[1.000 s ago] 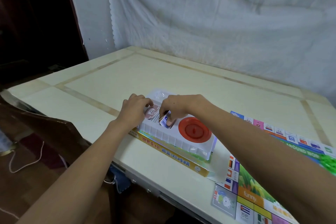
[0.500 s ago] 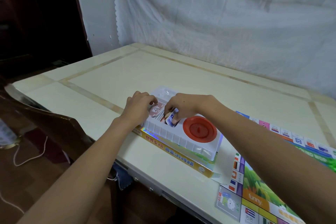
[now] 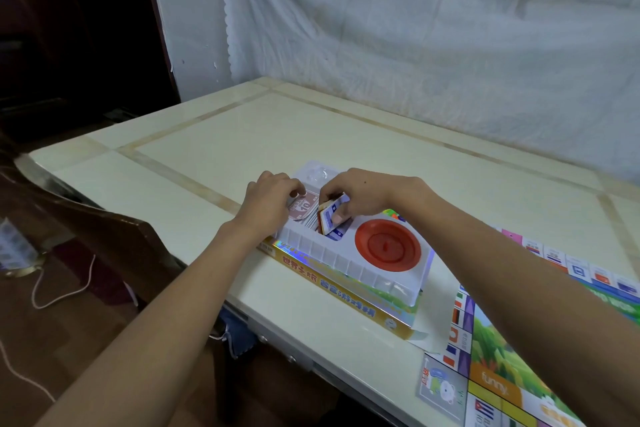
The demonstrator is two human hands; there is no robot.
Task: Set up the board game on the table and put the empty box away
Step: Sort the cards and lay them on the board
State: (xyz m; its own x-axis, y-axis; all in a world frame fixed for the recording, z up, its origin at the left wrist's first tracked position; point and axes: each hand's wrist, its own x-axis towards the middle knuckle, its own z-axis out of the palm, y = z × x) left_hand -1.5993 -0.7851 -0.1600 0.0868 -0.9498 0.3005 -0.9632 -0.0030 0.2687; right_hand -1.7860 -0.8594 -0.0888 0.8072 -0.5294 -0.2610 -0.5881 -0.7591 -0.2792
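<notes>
On the table [image 3: 242, 135] sits the box [image 3: 332, 291] with a white tray [image 3: 346, 260] on top. My left hand [image 3: 268, 199] pinches play money [image 3: 304, 206]. My right hand [image 3: 360, 196] pinches cards [image 3: 329, 217]. Right of them lies the board [image 3: 502, 374].

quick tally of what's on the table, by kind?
Game board: 1
Game box: 1
White plastic tray: 1
Red dish in the tray: 1
Card stack, gripped by the right hand: 1
Paper money stack, held by the left hand: 1
Total: 6 on the table
</notes>
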